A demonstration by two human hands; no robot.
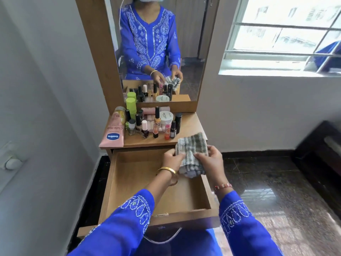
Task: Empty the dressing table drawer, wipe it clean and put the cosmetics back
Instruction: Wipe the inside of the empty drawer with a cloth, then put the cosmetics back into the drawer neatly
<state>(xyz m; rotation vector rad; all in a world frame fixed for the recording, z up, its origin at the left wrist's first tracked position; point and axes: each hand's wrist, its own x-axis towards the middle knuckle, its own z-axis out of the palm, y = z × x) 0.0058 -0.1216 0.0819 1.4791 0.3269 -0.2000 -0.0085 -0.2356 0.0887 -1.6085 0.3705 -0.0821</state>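
The wooden drawer (pixel 129 182) is pulled out below me and holds nothing. Over its far right corner both my hands hold a grey and white checked cloth (pixel 191 146). My left hand (pixel 172 159) grips its left edge, my right hand (pixel 208 163) its lower right part. On the dressing table top (pixel 191 126) stand several cosmetics: a pink Vaseline tube (pixel 113 133) lying at the left, green bottles (pixel 131 106), nail polish bottles (pixel 145 129), a round white jar (pixel 166 117) and a black tube (pixel 178 122).
A mirror (pixel 156 43) rises behind the cosmetics. A grey wall with a switch plate (pixel 11 159) lies to the left. A barred window (pixel 282 34) is at the upper right, dark furniture (pixel 321 148) at the right edge, glossy dark floor (pixel 267 182) beside the drawer.
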